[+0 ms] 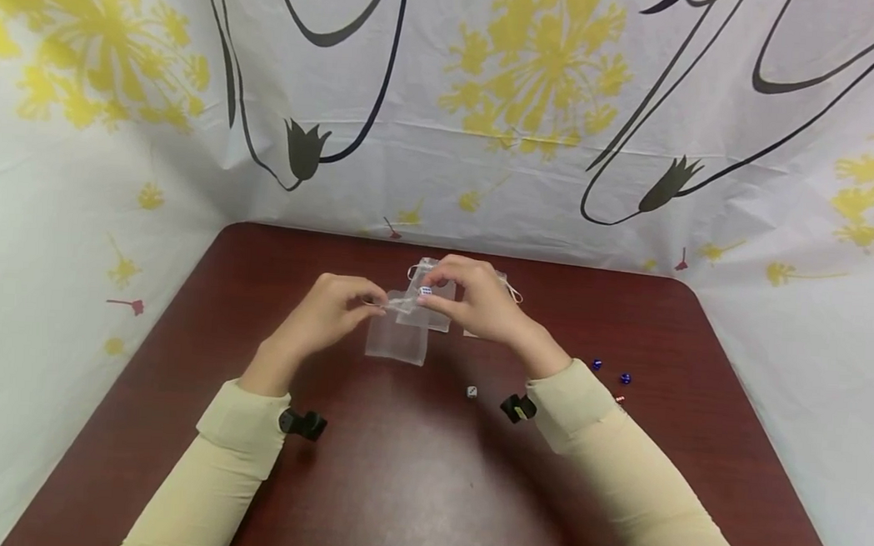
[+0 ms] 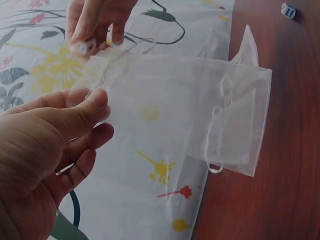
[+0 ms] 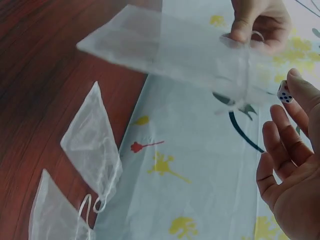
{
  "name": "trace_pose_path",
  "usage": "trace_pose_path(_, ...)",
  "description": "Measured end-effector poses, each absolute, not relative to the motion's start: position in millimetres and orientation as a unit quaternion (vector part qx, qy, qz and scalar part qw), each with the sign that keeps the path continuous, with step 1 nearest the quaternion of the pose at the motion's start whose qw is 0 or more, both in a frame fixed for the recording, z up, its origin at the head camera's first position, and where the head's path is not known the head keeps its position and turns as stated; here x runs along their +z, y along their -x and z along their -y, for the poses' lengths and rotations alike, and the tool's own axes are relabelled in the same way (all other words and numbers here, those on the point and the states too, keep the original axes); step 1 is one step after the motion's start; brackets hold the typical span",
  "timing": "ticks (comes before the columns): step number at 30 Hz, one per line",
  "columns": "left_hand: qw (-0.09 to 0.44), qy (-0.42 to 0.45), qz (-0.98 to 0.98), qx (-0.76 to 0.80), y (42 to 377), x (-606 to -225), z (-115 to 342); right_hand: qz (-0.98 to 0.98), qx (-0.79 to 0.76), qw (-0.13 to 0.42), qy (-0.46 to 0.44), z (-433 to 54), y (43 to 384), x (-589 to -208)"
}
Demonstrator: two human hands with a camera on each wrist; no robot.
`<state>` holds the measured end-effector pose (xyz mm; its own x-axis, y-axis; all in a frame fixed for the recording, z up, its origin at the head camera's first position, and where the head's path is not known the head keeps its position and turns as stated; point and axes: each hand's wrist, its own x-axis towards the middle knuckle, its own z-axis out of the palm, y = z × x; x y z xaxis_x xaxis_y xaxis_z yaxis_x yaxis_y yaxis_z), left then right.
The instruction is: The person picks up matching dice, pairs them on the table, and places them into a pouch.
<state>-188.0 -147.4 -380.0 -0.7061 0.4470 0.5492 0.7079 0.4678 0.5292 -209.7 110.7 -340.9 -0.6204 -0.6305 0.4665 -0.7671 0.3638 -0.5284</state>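
Observation:
My left hand (image 1: 333, 312) pinches a sheer white drawstring bag (image 1: 397, 341) by its gathered mouth between thumb and forefinger. The bag's body (image 2: 150, 110) hangs out flat, see-through, over the table's far part. Close by the bag's mouth, my right hand (image 1: 484, 297) holds a white die (image 1: 425, 291) between thumb and forefinger. Blue pips show on the die (image 3: 285, 92) in the right wrist view, where the other fingers are loosely bent. Behind the held bag lies another sheer bag (image 1: 440, 317) with a white cord.
Two more bags, one nearer (image 3: 92, 140) and one at the corner (image 3: 55, 210), show in the right wrist view. A white die (image 1: 471, 391) sits mid-table. Two blue dice (image 1: 597, 364) and a small red-and-white piece (image 1: 620, 399) lie by the right forearm. A patterned curtain (image 1: 442, 181) borders the dark red table (image 1: 395, 471).

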Motion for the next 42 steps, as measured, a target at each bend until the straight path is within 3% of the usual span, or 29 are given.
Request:
trace_pose_path(13, 0.186, 0.376, 0.821, -0.388, 183.4, -371.7, 132.5, 0.818, 0.367, 0.065, -0.438, -98.6, 207.2, -338.8)
trace_pose_path(19, 0.196, 0.373, 0.823, -0.381, 183.7, -375.8, 133.4, 0.819, 0.37, 0.086, -0.43, -103.2, 204.2, -343.6)
trace_pose_path(34, 0.204, 0.356, 0.834, -0.369, 183.1, -378.3, 140.7, 0.838, 0.39, 0.134, -0.357, -147.6, 197.6, -377.2)
trace_pose_path(42, 0.208, 0.358, 0.825, -0.385, 185.2, -376.1, 142.0, 0.848, 0.411, 0.124, -0.309, -171.5, 191.7, -392.5)
